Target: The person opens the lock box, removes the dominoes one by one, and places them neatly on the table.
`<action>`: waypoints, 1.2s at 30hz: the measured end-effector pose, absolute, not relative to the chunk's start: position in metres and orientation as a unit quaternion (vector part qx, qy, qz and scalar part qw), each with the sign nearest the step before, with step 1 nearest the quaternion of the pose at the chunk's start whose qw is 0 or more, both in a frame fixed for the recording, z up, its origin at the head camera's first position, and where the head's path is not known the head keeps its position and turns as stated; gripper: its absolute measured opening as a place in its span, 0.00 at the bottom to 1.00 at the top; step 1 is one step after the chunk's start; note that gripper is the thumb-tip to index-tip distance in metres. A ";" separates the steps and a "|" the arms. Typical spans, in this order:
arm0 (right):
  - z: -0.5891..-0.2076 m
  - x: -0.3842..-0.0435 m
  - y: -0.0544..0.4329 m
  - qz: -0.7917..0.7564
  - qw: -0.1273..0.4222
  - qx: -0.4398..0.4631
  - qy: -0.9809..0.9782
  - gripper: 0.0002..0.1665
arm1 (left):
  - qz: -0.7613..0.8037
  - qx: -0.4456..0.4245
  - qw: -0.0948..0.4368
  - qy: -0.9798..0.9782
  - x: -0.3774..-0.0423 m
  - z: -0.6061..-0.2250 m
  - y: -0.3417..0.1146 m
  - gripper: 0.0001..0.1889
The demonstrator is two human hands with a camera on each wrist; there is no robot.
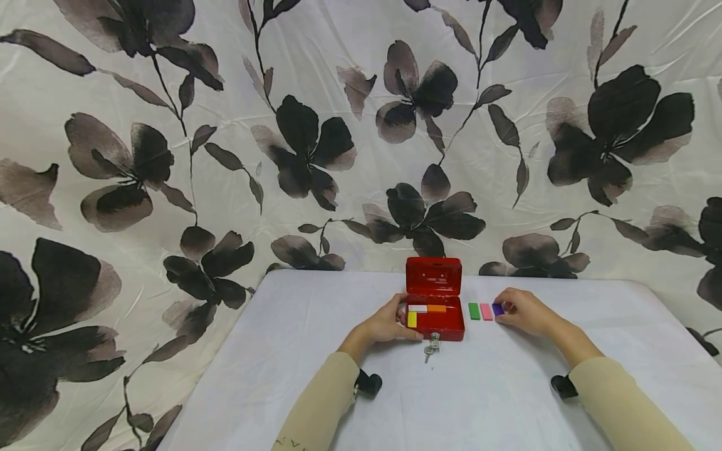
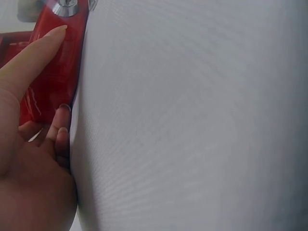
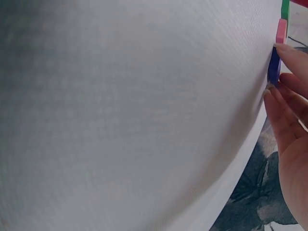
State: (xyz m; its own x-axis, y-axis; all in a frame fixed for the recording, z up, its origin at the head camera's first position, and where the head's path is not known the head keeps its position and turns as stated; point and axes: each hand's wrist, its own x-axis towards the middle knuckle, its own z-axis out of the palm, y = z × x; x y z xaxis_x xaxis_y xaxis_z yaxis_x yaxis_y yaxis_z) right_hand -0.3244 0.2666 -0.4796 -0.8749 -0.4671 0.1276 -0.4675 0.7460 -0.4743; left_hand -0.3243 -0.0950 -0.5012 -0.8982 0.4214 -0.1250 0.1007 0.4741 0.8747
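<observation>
A red cash box [image 1: 452, 336] stands with its lid [image 1: 433, 275] raised. Inside, towards the left, lie a white block [image 1: 417, 308], an orange block [image 1: 436, 308] and a yellow block [image 1: 412, 319]. My left hand [image 1: 383, 324] grips the box at its front left corner, thumb along the front wall and fingers at the left side. To the right of the box, a green block [image 1: 474, 311] and a pink block [image 1: 486, 311] lie in a row. Beside them, my right hand [image 1: 526, 311] pinches a purple block [image 3: 274, 66] at the row's right end, between thumb and fingers.
Keys [image 1: 428, 352] hang from the lock at the front of the box. A white cloth covers the table [image 1: 451, 401]. Behind the table's back edge hangs a flower-patterned curtain [image 1: 361, 156].
</observation>
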 end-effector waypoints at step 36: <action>-0.461 -0.301 0.277 0.261 -0.008 0.240 -0.935 0.30 | 0.489 0.145 0.165 0.845 -0.319 -0.498 -0.095 0.51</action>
State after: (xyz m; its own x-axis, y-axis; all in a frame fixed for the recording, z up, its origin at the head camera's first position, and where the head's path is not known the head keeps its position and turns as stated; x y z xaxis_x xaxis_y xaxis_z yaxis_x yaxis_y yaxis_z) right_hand -0.3012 0.2768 -0.4612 -0.8850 -0.4525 0.1099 -0.4441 0.7493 -0.4912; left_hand -0.3189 -0.0946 -0.4979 -0.9037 0.4058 -0.1364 0.0841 0.4806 0.8729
